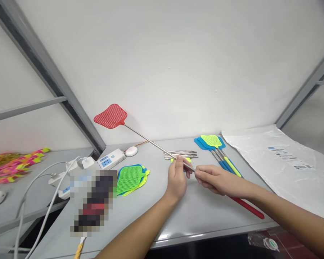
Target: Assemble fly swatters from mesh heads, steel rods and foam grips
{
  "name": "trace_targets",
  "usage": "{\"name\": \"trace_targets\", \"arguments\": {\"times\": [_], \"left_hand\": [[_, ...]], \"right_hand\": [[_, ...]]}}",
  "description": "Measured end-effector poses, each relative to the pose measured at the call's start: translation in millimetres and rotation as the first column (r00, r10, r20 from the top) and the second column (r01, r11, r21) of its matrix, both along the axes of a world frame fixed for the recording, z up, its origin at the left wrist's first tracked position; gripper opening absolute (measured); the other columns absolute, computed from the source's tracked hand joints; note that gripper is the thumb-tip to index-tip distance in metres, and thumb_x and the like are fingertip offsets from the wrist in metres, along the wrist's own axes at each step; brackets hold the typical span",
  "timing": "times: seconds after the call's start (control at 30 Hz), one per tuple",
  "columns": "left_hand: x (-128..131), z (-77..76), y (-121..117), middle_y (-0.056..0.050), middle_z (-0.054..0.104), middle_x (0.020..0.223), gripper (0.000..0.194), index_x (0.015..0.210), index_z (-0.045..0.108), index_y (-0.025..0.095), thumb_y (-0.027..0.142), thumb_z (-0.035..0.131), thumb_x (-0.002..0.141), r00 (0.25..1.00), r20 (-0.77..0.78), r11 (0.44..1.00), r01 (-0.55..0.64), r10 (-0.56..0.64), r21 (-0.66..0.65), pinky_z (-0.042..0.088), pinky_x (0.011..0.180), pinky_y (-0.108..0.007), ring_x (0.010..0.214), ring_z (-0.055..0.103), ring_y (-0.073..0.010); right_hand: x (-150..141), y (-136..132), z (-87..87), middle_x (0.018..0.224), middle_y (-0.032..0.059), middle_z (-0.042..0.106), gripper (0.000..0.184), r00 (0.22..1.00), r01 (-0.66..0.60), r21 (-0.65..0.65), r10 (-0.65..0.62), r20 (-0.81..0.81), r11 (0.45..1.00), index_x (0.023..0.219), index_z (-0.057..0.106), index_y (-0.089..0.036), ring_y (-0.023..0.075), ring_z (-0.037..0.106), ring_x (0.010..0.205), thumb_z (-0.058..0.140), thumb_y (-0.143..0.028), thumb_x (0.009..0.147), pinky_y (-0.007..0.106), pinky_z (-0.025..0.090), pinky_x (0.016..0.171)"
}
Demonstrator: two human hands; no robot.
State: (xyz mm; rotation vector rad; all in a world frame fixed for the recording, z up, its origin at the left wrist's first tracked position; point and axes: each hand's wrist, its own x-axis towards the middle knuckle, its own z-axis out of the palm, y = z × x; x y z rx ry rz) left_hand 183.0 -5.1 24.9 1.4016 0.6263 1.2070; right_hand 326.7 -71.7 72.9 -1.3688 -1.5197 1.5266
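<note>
Red swatter [110, 116], frame centre-left | left hand [176, 181], right hand [217, 178] closed round its metal shaft [151, 142] | likely light, stiff, slick; best gripped there

Two hands: one left hand [177, 180], one right hand [217, 180]. They share one red swatter [111, 117]. Near the back edge of the surface [205, 217] lie at least four metal rods [181, 154], too overlapped for an exact count. Towards the back right corner, at least three bundled swatters [211, 141]: one yellow, two or more blue. Nearer the left edge, at least three stacked swatter heads [131, 180]. At the right edge, one white package [261, 153].
</note>
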Motion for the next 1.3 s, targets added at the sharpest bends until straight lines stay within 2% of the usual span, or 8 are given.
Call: {"name": "trace_targets", "arguments": {"times": [0.2,0.33,0.53,0.63,0.83,0.97,1.17,1.3], "left_hand": [[-9,6.4,11,-0.001,0.056,0.057,0.045,0.070,0.059,0.015,0.045,0.036,0.095,0.999,0.030,0.999,-0.045,0.044,0.028,0.041,0.056,-0.026,0.053,0.051,-0.0122],[-20,8.3,32,0.000,0.052,0.054,0.042,0.064,0.055,0.016,0.042,0.041,0.094,0.964,0.129,0.972,-0.234,0.233,-0.008,0.039,0.050,-0.024,0.049,0.048,-0.0108],[-14,7.5,24,0.001,0.049,0.055,0.043,0.066,0.055,0.016,0.045,0.041,0.093,0.985,0.088,0.989,-0.148,0.146,0.011,0.038,0.049,-0.022,0.050,0.046,-0.0101],[-9,3.0,19,0.002,0.045,0.054,0.043,0.069,0.055,0.017,0.047,0.038,0.094,0.987,0.078,0.990,-0.138,0.138,-0.018,0.037,0.048,-0.022,0.050,0.045,-0.0099],[-13,1.0,27,0.001,0.050,0.066,0.040,0.074,0.052,0.018,0.049,0.038,0.094,0.943,0.151,0.954,-0.299,0.297,-0.012,0.038,0.047,-0.022,0.051,0.045,-0.0091],[-9,-0.9,12,0.001,0.049,0.065,0.042,0.076,0.054,0.018,0.049,0.034,0.096,0.984,0.083,0.985,-0.163,0.157,0.062,0.037,0.051,-0.024,0.054,0.044,-0.0104],[5,-15.6,-22,-0.001,0.047,0.058,0.045,0.063,0.050,0.017,0.045,0.036,0.095,0.939,-0.217,0.953,0.292,-0.269,0.084,0.036,0.059,-0.026,0.058,0.045,-0.0128],[1,-16.9,-12,0.001,0.037,0.052,0.052,0.052,0.040,0.019,0.049,0.035,0.094,0.963,-0.221,0.984,0.172,-0.156,0.054,0.031,0.053,-0.027,0.053,0.037,-0.0125]], "right_hand": [[3,-13,5.0,0.064,-0.0051,0.037,0.040,0.971,0.030,0.108,-0.055,0.234,0.994,0.072,0.038,-0.020,0.0077,0.031,0.052,0.035,-0.053,0.094,0.022,0.027,0.048],[21,-43,-6.3,0.066,-0.0035,0.040,0.039,0.940,0.068,0.045,-0.079,0.331,0.997,0.070,0.039,-0.021,0.0099,0.035,0.056,0.037,-0.052,0.094,0.022,0.031,0.051],[47,-89,-29.2,0.074,0.0001,0.052,0.035,0.857,0.225,0.104,-0.248,0.453,0.969,0.074,0.047,-0.023,0.0147,0.047,0.067,0.042,-0.052,0.091,0.023,0.041,0.061],[52,-94,-35.6,0.077,0.0010,0.057,0.035,0.805,0.221,0.193,-0.290,0.518,0.956,0.073,0.050,-0.023,0.0170,0.052,0.074,0.041,-0.051,0.092,0.024,0.042,0.067],[67,-96,-51.2,0.072,-0.0020,0.050,0.034,0.759,0.152,0.250,-0.274,0.590,0.956,0.075,0.046,-0.023,0.0155,0.050,0.068,0.035,-0.048,0.095,0.025,0.039,0.064],[65,-103,-50.4,0.074,-0.0011,0.053,0.035,0.744,0.180,0.283,-0.319,0.587,0.942,0.078,0.049,-0.023,0.0162,0.053,0.070,0.034,-0.049,0.096,0.026,0.038,0.065],[36,-84,-35.8,0.074,0.0008,0.060,0.038,0.737,0.138,0.377,-0.349,0.579,0.916,0.081,0.052,-0.024,0.0179,0.057,0.069,0.030,-0.050,0.097,0.028,0.038,0.064],[24,-66,-40.0,0.077,0.0021,0.065,0.035,0.622,0.045,0.456,-0.382,0.684,0.889,0.091,0.053,-0.025,0.0198,0.061,0.069,0.027,-0.048,0.098,0.029,0.035,0.060]]}}
